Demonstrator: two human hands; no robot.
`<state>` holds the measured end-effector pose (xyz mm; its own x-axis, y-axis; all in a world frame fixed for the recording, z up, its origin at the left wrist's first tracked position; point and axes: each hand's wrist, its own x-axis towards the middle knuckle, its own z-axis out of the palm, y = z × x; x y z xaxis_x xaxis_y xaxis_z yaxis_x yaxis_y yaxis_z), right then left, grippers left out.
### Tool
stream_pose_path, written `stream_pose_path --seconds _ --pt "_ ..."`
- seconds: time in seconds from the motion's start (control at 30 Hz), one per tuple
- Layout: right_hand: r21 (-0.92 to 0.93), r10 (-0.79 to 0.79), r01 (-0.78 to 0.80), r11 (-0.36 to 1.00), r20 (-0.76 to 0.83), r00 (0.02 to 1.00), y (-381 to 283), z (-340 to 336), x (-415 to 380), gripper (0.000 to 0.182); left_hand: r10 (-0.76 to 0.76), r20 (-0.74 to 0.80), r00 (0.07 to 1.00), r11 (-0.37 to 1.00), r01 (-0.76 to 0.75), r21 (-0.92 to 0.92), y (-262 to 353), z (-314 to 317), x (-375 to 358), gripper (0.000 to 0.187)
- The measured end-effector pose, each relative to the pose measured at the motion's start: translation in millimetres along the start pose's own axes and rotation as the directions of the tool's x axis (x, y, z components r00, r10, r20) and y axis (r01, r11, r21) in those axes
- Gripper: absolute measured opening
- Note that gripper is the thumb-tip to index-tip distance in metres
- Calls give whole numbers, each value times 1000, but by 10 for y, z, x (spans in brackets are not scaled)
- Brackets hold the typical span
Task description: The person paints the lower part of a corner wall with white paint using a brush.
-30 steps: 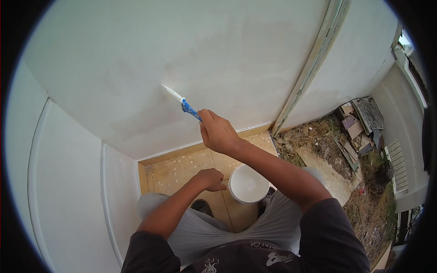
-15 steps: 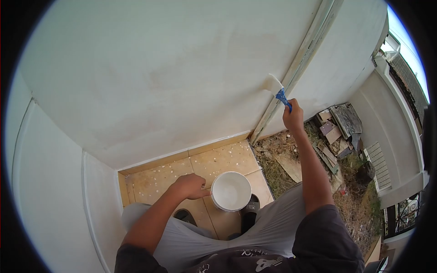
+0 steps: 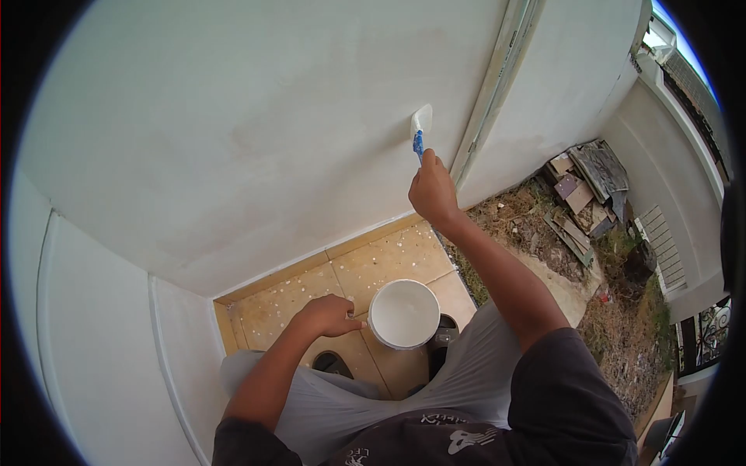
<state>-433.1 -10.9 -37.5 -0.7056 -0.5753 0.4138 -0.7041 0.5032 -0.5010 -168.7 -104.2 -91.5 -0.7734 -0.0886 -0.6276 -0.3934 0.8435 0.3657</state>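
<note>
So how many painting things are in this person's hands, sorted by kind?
Brushes: 1, the blue-handled brush in the right hand, against the wall
Buckets: 1, the white bucket held by the left hand
Total: 2

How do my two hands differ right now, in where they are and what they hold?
The right hand is raised to the wall, arm stretched out; the left hand is held low over the tiled floor. The right hand grips a blue-handled brush whose white bristles touch the wall; the left hand holds the rim of a white bucket. Both hands are bare and closed on what they hold.
</note>
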Motion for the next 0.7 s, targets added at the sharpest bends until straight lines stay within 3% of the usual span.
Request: stream_pose_path --seconds 0.07,0.23,0.37,0.5,0.6,0.63,0.7 --pt "109 -48 51 993 -28 998 -105 137 -92 15 10 -4 1000 1000 -10 -3 -18 19 62 61" --pt "259 -178 135 956 153 972 -335 173 -317 14 36 13 999 999 -36 17 3 113 230 59" --pt "302 -367 278 912 297 882 -340 17 -312 17 38 33 999 999 -39 6 131 135 298 55" --pt "440 -574 435 785 256 778 -215 -180 -244 13 53 24 998 999 -53 -9 200 144 320 52" --pt "398 -460 389 831 95 883 94 -211 -29 18 29 31 999 999 -28 -24 177 158 303 52" --pt "395 -321 261 881 94 942 269 -309 89 15 29 30 999 999 -28 -23 154 164 308 53" --pt "338 -244 228 913 4 970 686 -484 275 16 27 24 999 999 -26 -31 98 187 304 54"
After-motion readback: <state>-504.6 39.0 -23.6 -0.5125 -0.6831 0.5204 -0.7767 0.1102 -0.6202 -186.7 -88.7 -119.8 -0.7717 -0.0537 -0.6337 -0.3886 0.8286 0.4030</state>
